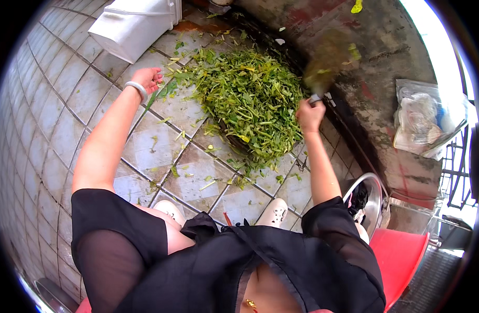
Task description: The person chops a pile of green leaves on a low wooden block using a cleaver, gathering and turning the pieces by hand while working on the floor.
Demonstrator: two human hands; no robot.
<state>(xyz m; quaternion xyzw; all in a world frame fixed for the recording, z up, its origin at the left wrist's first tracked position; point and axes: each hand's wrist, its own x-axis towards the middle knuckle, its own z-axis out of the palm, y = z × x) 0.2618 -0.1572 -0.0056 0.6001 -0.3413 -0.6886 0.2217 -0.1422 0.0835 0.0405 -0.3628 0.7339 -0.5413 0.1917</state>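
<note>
A big heap of chopped green leaves and stems lies on the tiled floor in front of me. To its right, my right hand is closed round the handle of a tool whose blurred blade, apparently a cleaver with leaf bits on it, points up towards the wall. Left of the heap, my left hand hovers with curled fingers apart; a long green leaf hangs just below it, and I cannot tell whether the fingers hold it. A dark edge shows under the heap's lower left side.
A white plastic bin lies at the upper left. The stained concrete wall curves along the right, with a clear plastic bag on it. A metal basin and a red plastic item are at the lower right. Scraps litter the tiles.
</note>
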